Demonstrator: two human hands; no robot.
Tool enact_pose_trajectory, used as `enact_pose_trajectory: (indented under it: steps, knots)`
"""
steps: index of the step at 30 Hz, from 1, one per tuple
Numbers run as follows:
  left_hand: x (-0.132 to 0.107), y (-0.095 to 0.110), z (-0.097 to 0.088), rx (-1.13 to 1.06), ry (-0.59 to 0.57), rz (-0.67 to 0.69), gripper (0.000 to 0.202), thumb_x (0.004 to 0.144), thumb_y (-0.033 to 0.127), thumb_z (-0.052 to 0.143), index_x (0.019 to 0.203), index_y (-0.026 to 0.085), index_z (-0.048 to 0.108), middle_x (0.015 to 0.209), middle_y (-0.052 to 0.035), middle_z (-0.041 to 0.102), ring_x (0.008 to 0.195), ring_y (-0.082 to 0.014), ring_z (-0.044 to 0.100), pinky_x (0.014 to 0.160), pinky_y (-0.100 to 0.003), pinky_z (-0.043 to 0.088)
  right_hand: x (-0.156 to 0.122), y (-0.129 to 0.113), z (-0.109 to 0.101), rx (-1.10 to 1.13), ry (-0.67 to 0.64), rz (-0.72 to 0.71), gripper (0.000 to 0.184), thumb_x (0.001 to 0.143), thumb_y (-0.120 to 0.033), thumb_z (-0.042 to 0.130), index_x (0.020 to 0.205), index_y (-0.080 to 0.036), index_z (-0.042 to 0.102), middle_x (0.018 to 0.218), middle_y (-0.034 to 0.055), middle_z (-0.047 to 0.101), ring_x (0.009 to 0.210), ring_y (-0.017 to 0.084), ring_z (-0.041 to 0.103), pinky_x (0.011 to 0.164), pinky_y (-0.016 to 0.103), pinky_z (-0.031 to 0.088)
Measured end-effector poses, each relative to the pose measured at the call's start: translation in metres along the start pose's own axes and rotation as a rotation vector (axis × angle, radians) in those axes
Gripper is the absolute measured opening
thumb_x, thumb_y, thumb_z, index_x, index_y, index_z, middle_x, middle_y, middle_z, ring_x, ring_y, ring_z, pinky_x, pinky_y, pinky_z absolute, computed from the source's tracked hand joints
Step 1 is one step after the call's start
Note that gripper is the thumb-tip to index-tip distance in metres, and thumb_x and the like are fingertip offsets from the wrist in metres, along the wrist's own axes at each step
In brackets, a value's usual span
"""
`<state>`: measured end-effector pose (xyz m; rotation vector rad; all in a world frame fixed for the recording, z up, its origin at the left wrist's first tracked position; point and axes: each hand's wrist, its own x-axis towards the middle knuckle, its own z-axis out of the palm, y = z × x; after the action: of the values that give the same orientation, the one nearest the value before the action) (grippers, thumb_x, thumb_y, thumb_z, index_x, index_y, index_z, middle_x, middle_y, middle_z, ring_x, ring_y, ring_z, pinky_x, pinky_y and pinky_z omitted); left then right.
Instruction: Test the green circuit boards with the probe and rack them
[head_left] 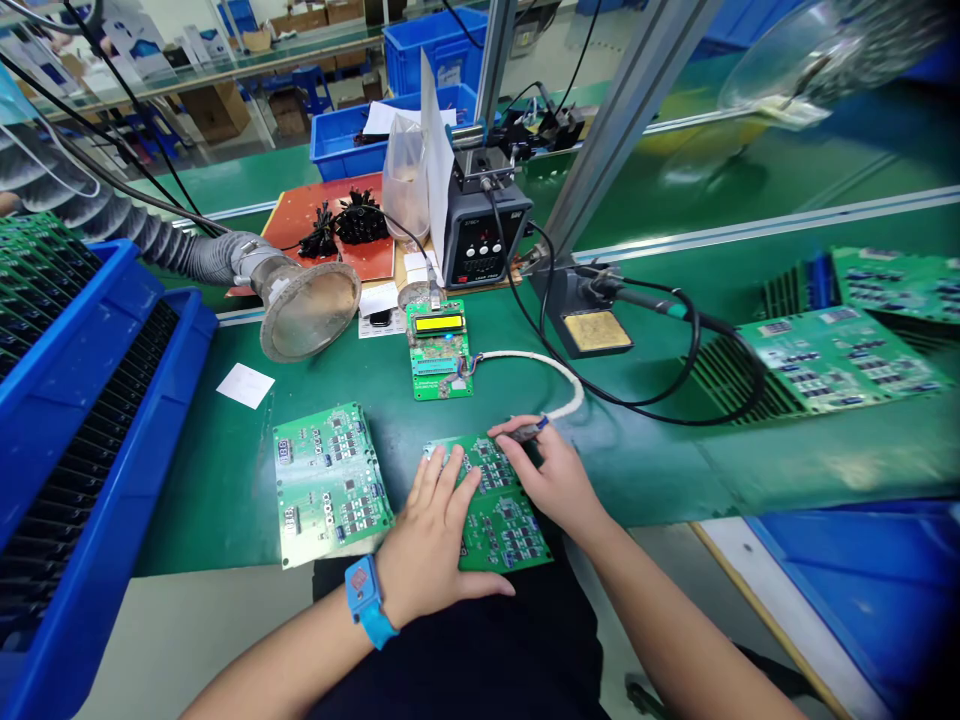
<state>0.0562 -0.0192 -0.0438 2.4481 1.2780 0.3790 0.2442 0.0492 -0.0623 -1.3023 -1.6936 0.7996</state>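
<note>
My left hand (435, 530) lies spread over the left part of a green circuit board (499, 530) at the table's front edge, hiding some of it. In the fingers of my right hand (555, 475) is a dark pen-like probe (527, 432), its tip at the board's upper right corner; what the tip touches is too small to tell. A white cable (559, 372) runs from the probe to a small green tester board (440, 350) with a lit yellow display. Beside my left hand lies another circuit board (330, 480), apparently on top of others.
Blue bins (142, 400) of upright boards stand at the left, below a fume extraction hose (307, 300). Behind the tester are a soldering station (484, 240) and its iron stand (592, 325). More boards (847, 360) are stacked at the right, near a looping black cable (667, 400).
</note>
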Motion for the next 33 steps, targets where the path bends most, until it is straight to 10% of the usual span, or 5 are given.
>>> enact_pose_trajectory:
  steps: [15,33]
  knots:
    - [-0.0002,0.0050,-0.0071,-0.094,-0.094,0.105,0.028,0.083,0.045,0.069,0.108,0.034,0.067,0.157,-0.0051,0.016,0.142,-0.0431,0.010,0.107,-0.069,0.014,0.0001,-0.0011,-0.0010,-0.016,-0.013,0.008,0.010,0.090,-0.031,0.051,0.095,-0.022,0.053,0.092,0.0071,0.070,0.088,0.021,0.066,0.080,0.035,0.053]
    - [-0.0018,0.0027,-0.0039,-0.085,-0.082,0.118,0.022,0.088,0.046,0.062,0.104,0.032,0.067,0.151,-0.0032,0.032,0.142,-0.0378,0.016,0.109,-0.068,0.011,0.0009,-0.0017,-0.0004,-0.014,-0.010,0.008,0.011,0.090,-0.032,0.051,0.093,-0.022,0.054,0.092,0.0069,0.070,0.088,0.021,0.066,0.079,0.034,0.053]
